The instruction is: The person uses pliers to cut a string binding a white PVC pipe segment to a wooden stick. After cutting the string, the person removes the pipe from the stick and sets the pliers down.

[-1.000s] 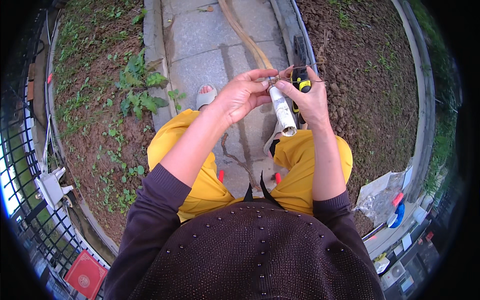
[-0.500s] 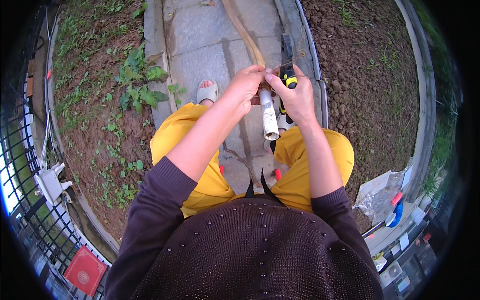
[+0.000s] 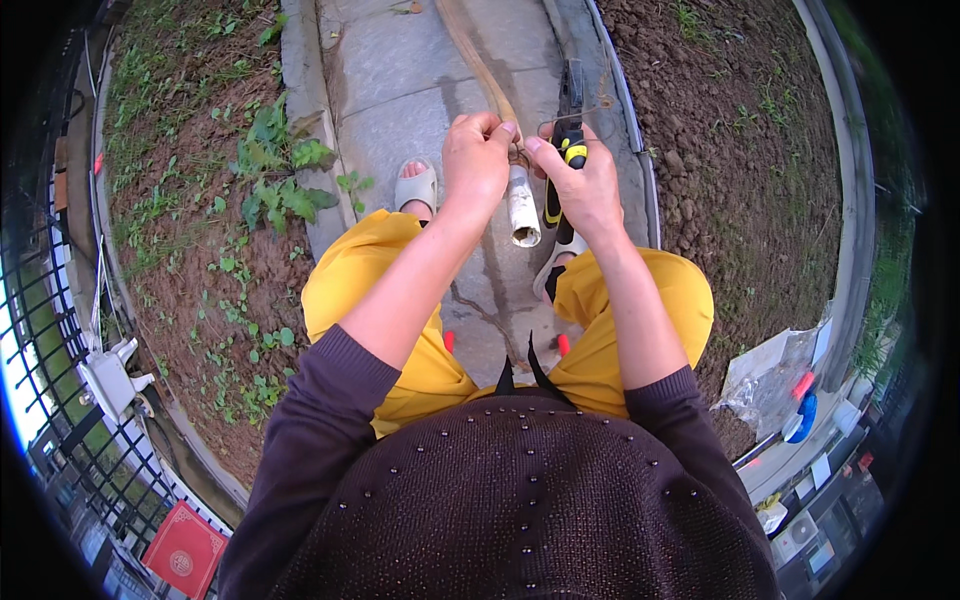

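Note:
A tan hose (image 3: pixel 478 70) runs along the path toward me and meets a short white pipe (image 3: pixel 524 215), whose hollow end faces me. Thin brown wire (image 3: pixel 604 101) sticks out near the joint. My left hand (image 3: pixel 474 168) is closed there, thumb and fingers pinching what looks like the wire against the hose; its fingertips partly cover the spot. In my right hand (image 3: pixel 590 190) are black pliers with yellow-and-black handles (image 3: pixel 553 203), their dark jaws pointing away from me. My right thumb reaches toward the joint, close to the left fingertips.
I squat on a paved path (image 3: pixel 400 120) between raised edgings. Soil with leafy weeds (image 3: pixel 275 170) lies left, bare brown soil (image 3: pixel 720 180) right. A black wire fence (image 3: pixel 60 370) and a red booklet (image 3: pixel 185 550) are at the lower left; a plastic sheet (image 3: pixel 760 375) lies right.
My left hand has turned and shifted slightly left, its fingers now pinching at the joint. The white pipe has moved a little away from me and left. The pliers stay in my right hand.

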`<action>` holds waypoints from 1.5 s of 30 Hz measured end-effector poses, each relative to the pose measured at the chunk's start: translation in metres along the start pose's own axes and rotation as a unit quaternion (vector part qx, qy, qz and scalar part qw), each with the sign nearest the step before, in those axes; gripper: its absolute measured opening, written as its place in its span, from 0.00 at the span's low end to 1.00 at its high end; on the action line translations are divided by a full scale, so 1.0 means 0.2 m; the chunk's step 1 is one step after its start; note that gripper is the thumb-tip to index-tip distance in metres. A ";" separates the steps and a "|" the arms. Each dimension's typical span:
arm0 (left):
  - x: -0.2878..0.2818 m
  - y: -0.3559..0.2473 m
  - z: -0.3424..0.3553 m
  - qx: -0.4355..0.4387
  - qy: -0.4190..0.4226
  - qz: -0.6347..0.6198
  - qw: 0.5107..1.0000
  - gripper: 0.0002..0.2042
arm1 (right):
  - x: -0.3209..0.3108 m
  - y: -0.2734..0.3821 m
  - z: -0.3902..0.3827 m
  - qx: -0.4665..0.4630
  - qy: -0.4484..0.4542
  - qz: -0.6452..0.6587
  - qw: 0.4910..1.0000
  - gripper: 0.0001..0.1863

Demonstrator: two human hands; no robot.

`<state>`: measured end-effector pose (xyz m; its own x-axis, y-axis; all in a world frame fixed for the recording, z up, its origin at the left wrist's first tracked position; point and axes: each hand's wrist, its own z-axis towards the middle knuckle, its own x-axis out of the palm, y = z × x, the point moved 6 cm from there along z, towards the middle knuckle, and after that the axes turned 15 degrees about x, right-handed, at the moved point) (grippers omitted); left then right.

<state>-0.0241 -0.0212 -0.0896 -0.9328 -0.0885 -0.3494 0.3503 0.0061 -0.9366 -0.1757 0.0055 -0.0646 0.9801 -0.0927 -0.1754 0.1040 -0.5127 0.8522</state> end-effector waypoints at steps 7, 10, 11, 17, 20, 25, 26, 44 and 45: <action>-0.02 0.00 -0.02 -0.091 -0.010 -0.140 0.986 0.11 | 0.01 -0.01 0.00 0.033 0.040 0.088 0.995 0.16; -0.01 -0.02 -0.03 -0.134 -0.012 -0.192 0.972 0.10 | 0.01 -0.01 0.01 0.017 0.019 0.114 0.993 0.15; 0.00 -0.04 -0.04 -0.147 -0.011 -0.209 0.967 0.09 | 0.00 -0.01 0.01 0.012 0.009 0.125 0.992 0.16; 0.05 -0.05 -0.05 -0.139 0.037 -0.205 0.968 0.10 | -0.06 -0.03 0.09 -0.032 -0.049 0.035 0.998 0.19; 0.05 -0.05 -0.04 -0.139 0.038 -0.219 0.965 0.09 | -0.07 0.04 0.09 -0.065 -0.061 -0.008 0.996 0.22; 0.03 -0.04 -0.04 -0.145 0.033 -0.225 0.963 0.09 | -0.04 -0.01 0.13 -0.053 -0.039 -0.019 0.998 0.24; 0.04 -0.04 -0.04 -0.144 0.032 -0.225 0.963 0.10 | -0.04 -0.03 0.14 -0.043 -0.041 -0.016 0.998 0.24; 0.04 -0.03 -0.04 -0.146 -0.052 -0.270 0.950 0.09 | 0.01 -0.14 0.21 0.001 -0.058 0.128 0.990 0.20; 0.04 -0.02 -0.04 -0.133 -0.053 -0.252 0.957 0.09 | 0.01 -0.13 0.19 0.018 -0.050 0.130 0.990 0.20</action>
<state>-0.0327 -0.0135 -0.0891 -0.9589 -0.2467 0.1402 -0.1891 0.1874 -0.9639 -0.1820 -0.0138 -0.1051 0.9509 -0.3096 -0.0015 -0.1581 -0.4898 0.8574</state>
